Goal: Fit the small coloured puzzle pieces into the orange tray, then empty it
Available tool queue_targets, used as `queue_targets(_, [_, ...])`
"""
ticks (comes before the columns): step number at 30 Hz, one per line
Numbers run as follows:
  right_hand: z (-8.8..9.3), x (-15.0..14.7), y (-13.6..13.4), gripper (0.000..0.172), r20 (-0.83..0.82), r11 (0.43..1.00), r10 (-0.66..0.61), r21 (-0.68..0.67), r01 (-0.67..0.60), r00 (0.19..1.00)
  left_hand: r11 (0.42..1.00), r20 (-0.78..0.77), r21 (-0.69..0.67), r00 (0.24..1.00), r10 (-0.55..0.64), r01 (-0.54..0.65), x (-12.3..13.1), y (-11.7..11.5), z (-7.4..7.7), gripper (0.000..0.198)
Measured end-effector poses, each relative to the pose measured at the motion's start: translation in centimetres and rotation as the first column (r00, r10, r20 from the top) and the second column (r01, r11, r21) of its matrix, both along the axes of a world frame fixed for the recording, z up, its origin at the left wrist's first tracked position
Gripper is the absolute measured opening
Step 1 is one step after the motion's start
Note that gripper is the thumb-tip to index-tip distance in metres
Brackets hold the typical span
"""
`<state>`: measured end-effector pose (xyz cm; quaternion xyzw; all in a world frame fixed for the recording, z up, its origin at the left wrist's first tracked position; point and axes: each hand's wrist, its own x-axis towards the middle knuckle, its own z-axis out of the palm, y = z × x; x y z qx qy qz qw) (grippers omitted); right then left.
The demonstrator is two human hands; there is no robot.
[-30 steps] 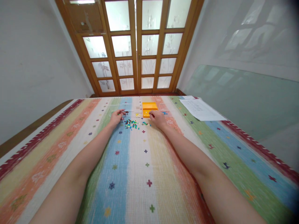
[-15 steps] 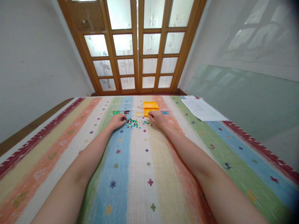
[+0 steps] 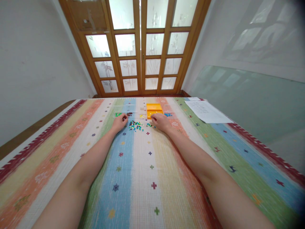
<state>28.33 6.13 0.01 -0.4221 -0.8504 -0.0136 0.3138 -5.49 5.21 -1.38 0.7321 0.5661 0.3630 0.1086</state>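
A pile of small shiny pieces point(image 3: 135, 126) in blue, green, dark red and pale yellow lies on the striped cloth between my hands. My left hand point(image 3: 119, 122) is at the pile's left, fingers pinched; whatever is in them is too small to see. Just beyond it, green pieces point(image 3: 118, 114) and dark red pieces point(image 3: 129, 114) sit in clear boxes. At the front edge of an open orange box point(image 3: 154, 107), my right hand point(image 3: 161, 121) has its fingertips together, their contents hidden. Yellow pieces point(image 3: 141, 116) lie left of that box, blue pieces point(image 3: 168, 114) right of it.
The striped tablecloth point(image 3: 143, 178) covers the table. Printed paper sheets point(image 3: 207, 112) rest at the far right. A glass panel point(image 3: 252, 95) leans on the right wall, and wooden glazed doors point(image 3: 140, 76) stand behind the table.
My left hand has drawn slightly left and up from the pile's edge, toward the clear boxes. The right hand stays almost in place by the orange box.
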Motion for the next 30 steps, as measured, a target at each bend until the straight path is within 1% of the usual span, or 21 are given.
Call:
queue_targets(2, [0.0, -0.1, 0.0, 0.018, -0.004, 1.0, 0.016, 0.008, -0.016, 1.0, 1.0, 0.074, 0.007, 0.997, 0.003, -0.004, 0.0, 0.2, -0.1, 0.009])
queue_targets(5, [0.3, -0.4, -0.3, 0.019, -0.033, 0.999, 0.029, 0.035, -0.028, 0.999, 0.999, 0.226, -0.025, 0.974, -0.018, 0.025, 0.2, 0.5, -0.3, 0.008])
queue_targets(7, [0.5, -0.7, -0.6, 0.02, -0.053, 0.999, 0.024, 0.049, -0.021, 0.998, 0.997, 0.358, -0.052, 0.933, -0.029, 0.052, 0.5, 0.7, -0.4, 0.008])
queue_targets(10, [0.6, -1.0, -0.8, 0.02, -0.056, 0.999, 0.026, 0.041, -0.023, 0.998, 0.995, 0.529, -0.077, 0.849, -0.008, 0.058, 1.1, 0.8, -0.2, 0.011])
queue_targets(14, [0.3, -1.1, -0.7, 0.02, -0.047, 0.999, 0.026, 0.028, -0.024, 0.999, 0.993, 0.651, -0.117, 0.756, 0.065, 0.015, 1.9, 0.9, 0.3, 0.016])
queue_targets(17, [0.2, -1.1, -0.6, 0.02, -0.039, 0.999, 0.015, 0.029, -0.014, 0.999, 0.988, 0.694, -0.148, 0.716, 0.078, 0.035, 2.2, 1.0, 0.4, 0.026])
queue_targets(20, [0.2, -1.1, -0.7, 0.019, -0.029, 1.0, 0.006, 0.022, -0.006, 1.0, 0.98, 0.698, -0.167, 0.715, 0.043, 0.104, 2.0, 1.2, 0.1, 0.045])
queue_targets(22, [0.2, -1.1, -0.6, 0.019, -0.026, 1.0, 0.006, 0.016, -0.006, 1.0, 0.976, 0.68, -0.178, 0.733, 0.03, 0.125, 1.9, 1.2, -0.2, 0.056])
queue_targets(23, [0.2, -1.1, -0.6, 0.019, -0.027, 1.0, 0.007, 0.014, -0.007, 1.0, 0.976, 0.66, -0.181, 0.75, 0.026, 0.125, 1.7, 1.2, -0.3, 0.058])
queue_targets(24, [0.2, -1.1, -0.6, 0.019, -0.027, 1.0, 0.01, 0.013, -0.01, 1.0, 0.976, 0.631, -0.18, 0.776, 0.021, 0.119, 1.6, 1.2, -0.4, 0.058])
queue_targets(26, [0.2, -1.0, -0.6, 0.019, -0.025, 1.0, 0.014, 0.008, -0.014, 1.0, 0.981, 0.53, -0.169, 0.848, 0.011, 0.093, 1.2, 1.0, -0.4, 0.05])
queue_targets(28, [0.3, -1.0, -0.7, 0.019, -0.023, 1.0, 0.01, -0.002, -0.01, 1.0, 0.989, 0.374, -0.136, 0.927, -0.009, 0.065, 0.8, 0.8, -0.4, 0.038])
queue_targets(30, [0.4, -1.0, -0.8, 0.02, -0.021, 1.0, 0.003, -0.015, -0.003, 1.0, 0.996, 0.2, -0.077, 0.979, -0.033, 0.049, 0.4, 0.6, -0.4, 0.03])
